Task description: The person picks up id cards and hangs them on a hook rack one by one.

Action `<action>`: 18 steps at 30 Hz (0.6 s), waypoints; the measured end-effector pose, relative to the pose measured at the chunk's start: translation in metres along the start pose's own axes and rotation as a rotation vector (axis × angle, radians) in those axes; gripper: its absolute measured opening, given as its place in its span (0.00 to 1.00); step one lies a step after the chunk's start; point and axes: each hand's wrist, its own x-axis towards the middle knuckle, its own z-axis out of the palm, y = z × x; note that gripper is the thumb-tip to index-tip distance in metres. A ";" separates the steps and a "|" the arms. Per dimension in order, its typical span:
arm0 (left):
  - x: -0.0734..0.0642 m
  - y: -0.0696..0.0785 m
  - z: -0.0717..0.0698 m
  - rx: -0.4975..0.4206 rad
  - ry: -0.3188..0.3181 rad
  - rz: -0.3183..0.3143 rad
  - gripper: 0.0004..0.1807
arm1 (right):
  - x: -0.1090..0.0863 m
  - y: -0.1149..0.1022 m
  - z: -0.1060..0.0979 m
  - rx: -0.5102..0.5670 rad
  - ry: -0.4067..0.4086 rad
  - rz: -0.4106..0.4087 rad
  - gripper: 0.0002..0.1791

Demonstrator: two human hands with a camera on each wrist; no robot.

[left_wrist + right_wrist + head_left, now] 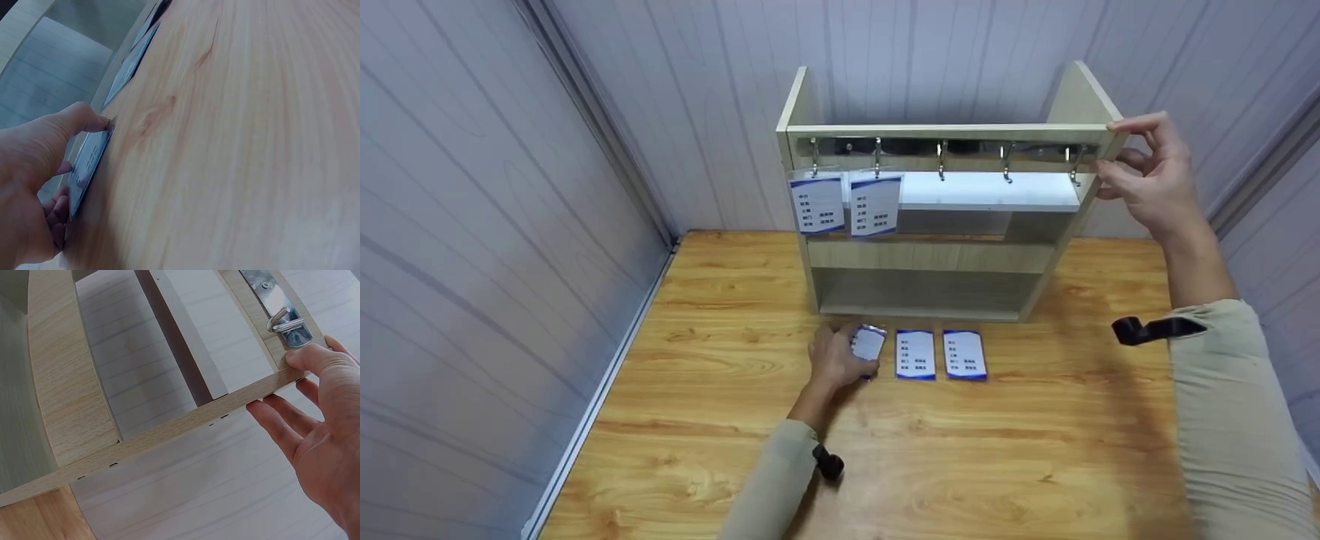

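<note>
Toward the tabletop's (1035,450) far edge, just in front of the shelf's (934,256) foot, the left card (869,343) is gripped by the left hand (832,358), thumb at the near end and fingers by the far end. It is a small upright rectangle in a clear, glossy sleeve: white face, blue at the top, dark print partly covered by the fingers; whether it is lifted at all, I cannot tell. Beside it, farther from the tabletop's left edge, the middle card (915,355) and the right card (964,355) lie flat in a row, white with blue bands at top and bottom and short lines of dark print. Two more cards (876,204) hang from the two leftmost of five metal hooks (941,161) on the shelf. The right hand (1159,180) grips the shelf's upper right corner, its thumb on the front face.
</note>
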 end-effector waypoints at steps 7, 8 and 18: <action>0.000 0.001 0.002 -0.037 0.004 0.009 0.47 | 0.002 0.003 -0.001 0.027 -0.005 -0.010 0.24; 0.000 0.001 0.003 -0.052 0.006 0.010 0.48 | 0.002 0.003 0.000 0.037 -0.005 -0.008 0.25; 0.003 -0.002 0.011 -0.215 -0.016 -0.009 0.52 | 0.001 0.002 0.000 0.025 -0.007 -0.008 0.24</action>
